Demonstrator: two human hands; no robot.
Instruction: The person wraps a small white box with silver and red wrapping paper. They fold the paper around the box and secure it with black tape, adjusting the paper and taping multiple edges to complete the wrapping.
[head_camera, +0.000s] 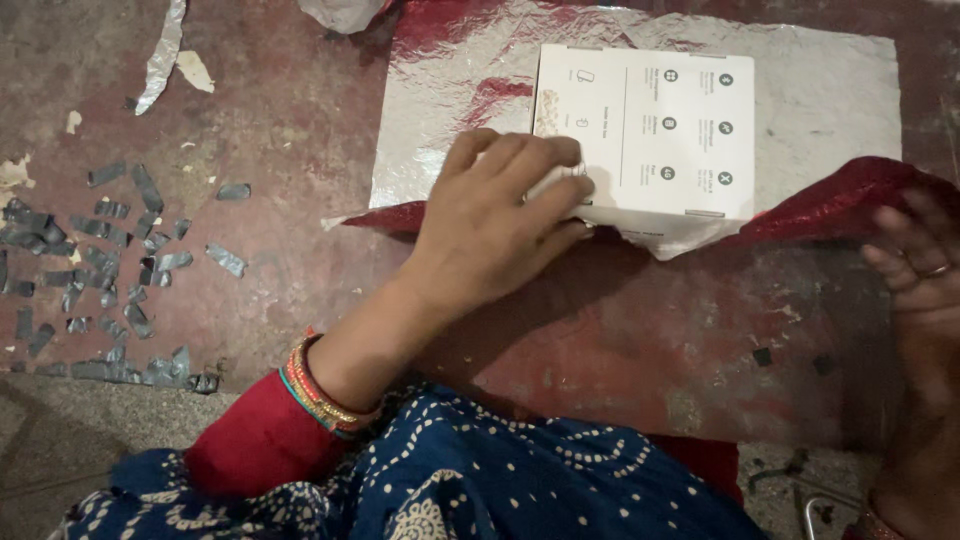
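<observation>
Matt cardboard box (650, 130), shiny crinkled foil sheet (830, 100)

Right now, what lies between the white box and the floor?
In the head view, a silver foil sheet with a red underside lies under the white box.

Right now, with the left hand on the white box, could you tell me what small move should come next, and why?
Probably fold the red paper up over the box. The left hand presses the box's near corner onto the sheet, and the right hand, open, sits at the paper's raised near edge, which has yet to cover the box.
</observation>
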